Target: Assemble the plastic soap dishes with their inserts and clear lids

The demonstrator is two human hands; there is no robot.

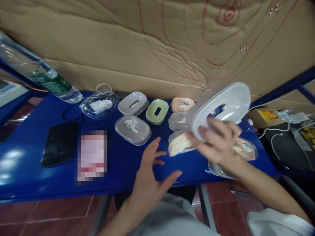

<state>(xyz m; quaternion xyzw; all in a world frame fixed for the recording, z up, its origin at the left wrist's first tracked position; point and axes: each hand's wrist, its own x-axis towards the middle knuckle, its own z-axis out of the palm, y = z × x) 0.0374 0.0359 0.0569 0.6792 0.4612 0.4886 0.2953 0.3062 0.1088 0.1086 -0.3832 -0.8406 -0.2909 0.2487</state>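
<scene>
Above the right side of a blue table (125, 164), a pale gray soap dish (237, 98) and a blurred cream piece (179, 144) are gripped by the right hand (219, 141), apparently mid-handling, with steadying seemingly called for from the open, empty left hand (150, 173), near center.

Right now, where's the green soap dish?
In the head view, the green soap dish sits near centre, right of a gray dish, left of a peach dish, beyond your left hand.

Held dish (237, 96): glossy plastic; tabletop (123, 167): glossy; backing (98, 42): matt creased paper.
</scene>
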